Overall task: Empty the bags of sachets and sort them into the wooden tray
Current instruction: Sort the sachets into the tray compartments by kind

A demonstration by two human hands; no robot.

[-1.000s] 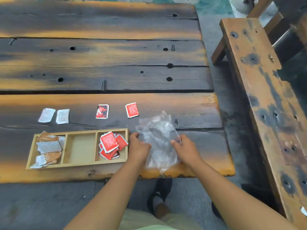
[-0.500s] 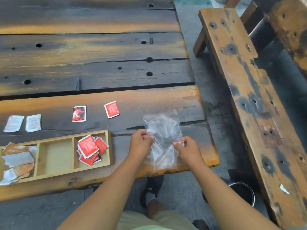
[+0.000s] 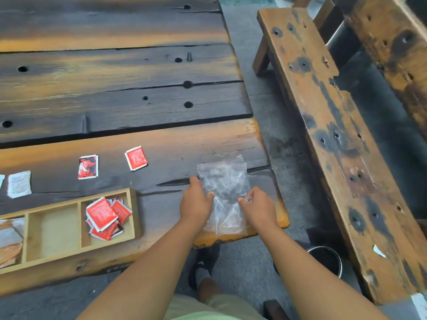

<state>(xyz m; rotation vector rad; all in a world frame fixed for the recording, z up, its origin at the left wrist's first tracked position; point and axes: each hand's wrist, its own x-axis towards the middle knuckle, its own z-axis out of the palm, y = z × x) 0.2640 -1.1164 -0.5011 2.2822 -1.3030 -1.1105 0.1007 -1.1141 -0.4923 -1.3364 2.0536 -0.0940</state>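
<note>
A clear, empty-looking plastic bag (image 3: 225,181) lies flat near the table's right front corner. My left hand (image 3: 196,202) pinches its left edge and my right hand (image 3: 258,207) pinches its right edge. The wooden tray (image 3: 135,213) sits at the front left: red sachets (image 3: 104,214) fill its right compartment, the middle one (image 3: 54,229) is bare, and orange and white sachets (image 3: 9,241) lie in the left one. Loose on the table are two red sachets (image 3: 136,158) (image 3: 88,166) and a white sachet (image 3: 19,184).
The dark plank table (image 3: 115,88) ends just right of the bag. A wooden bench (image 3: 328,135) runs along the right side. A metal pot (image 3: 325,259) stands on the floor under the table corner. My foot (image 3: 203,262) shows below the table edge.
The bag went from crumpled and raised to spread flat on the table between both hands. The view has shifted right, so the tray now sits further left.
</note>
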